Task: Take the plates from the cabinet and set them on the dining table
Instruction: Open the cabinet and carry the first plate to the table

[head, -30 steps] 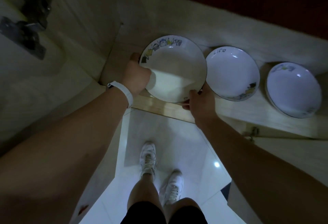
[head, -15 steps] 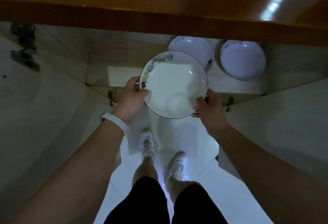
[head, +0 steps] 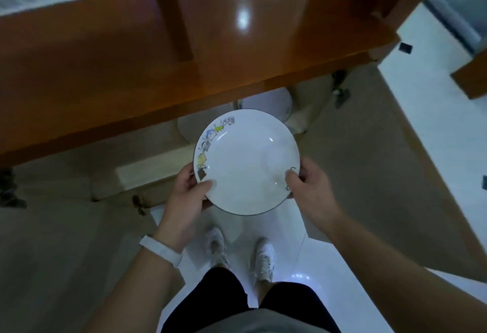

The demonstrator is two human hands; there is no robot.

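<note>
plate (head: 246, 161) is being held over floor (head: 290, 261), just below brown tabletop (head: 118, 64) edge | left rim is being gripped by L hand (head: 187, 197), thumb on top | right rim is being gripped by R hand (head: 311, 190), same way

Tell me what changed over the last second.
The decorated plate came off the cabinet shelf, drawn out toward the person, and is now held over the floor. The view rose, so the wooden top now fills the upper frame. Unchanged: the left hand and right hand grip opposite rims; the other plates remain inside, now mostly hidden.
</note>
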